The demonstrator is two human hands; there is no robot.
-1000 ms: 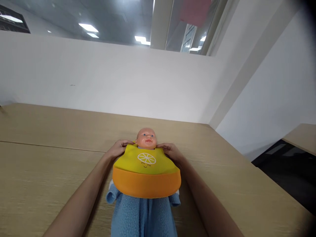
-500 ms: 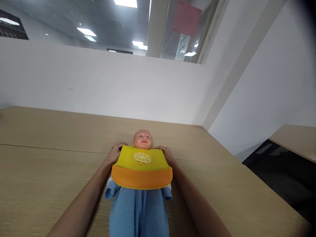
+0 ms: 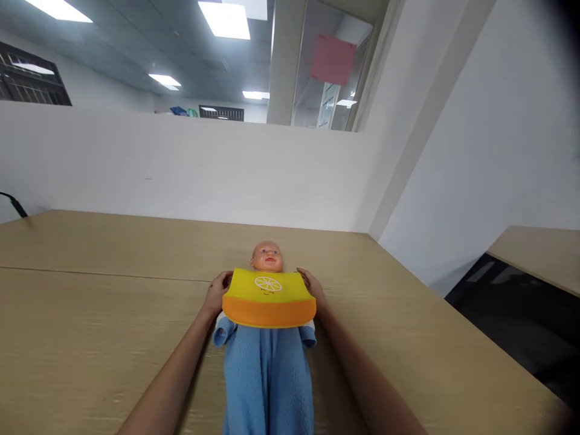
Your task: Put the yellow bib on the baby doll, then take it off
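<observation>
A doll [image 3: 267,256] lies on its back on the wooden table, head away from me, in a fuzzy blue outfit [image 3: 269,374] with white at the shoulders. Over its chest is a yellow bib [image 3: 247,284] with a white citrus slice and a smiling face, and an orange catch pocket [image 3: 268,312] along its lower edge. My left hand [image 3: 219,294] grips the bib's left upper side, fingers curled behind it. At the right upper side my right hand [image 3: 316,291] holds the other edge, its fingertips partly hidden. The bib's neck strap is out of sight.
The wooden table [image 3: 113,326] meets a white low wall [image 3: 217,175] with glass above. A pink sheet [image 3: 333,59] hangs on the glass. A black cable [image 3: 16,206] shows at the far left. Another table with a dark side [image 3: 498,308] stands at the right.
The camera view has shifted, so the doll sits slightly farther right. The bib looks shallower, its orange pocket higher over the outfit. Both hands stay at the bib's sides.
</observation>
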